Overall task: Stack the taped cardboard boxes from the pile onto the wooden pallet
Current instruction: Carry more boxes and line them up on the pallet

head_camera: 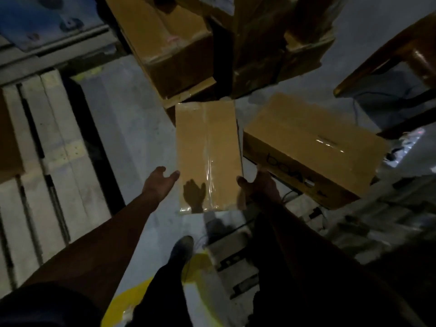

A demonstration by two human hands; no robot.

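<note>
L hand (pixel 158 182) spread, off box (pixel 208 154); R hand (pixel 259 185) fingers curl on edge. Should clamp both sides, then swing to pallet (pixel 47 149).

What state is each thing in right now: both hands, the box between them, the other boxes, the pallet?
Left hand: open, beside the box's left edge, contact unclear.
Right hand: grips the box's right edge.
Box: taped shut, flat, between the hands.
Right box: closed, tilted, black writing on its side.
Pile: stacked boxes behind, taped.
Pallet: left, one box corner on its edge.
</note>
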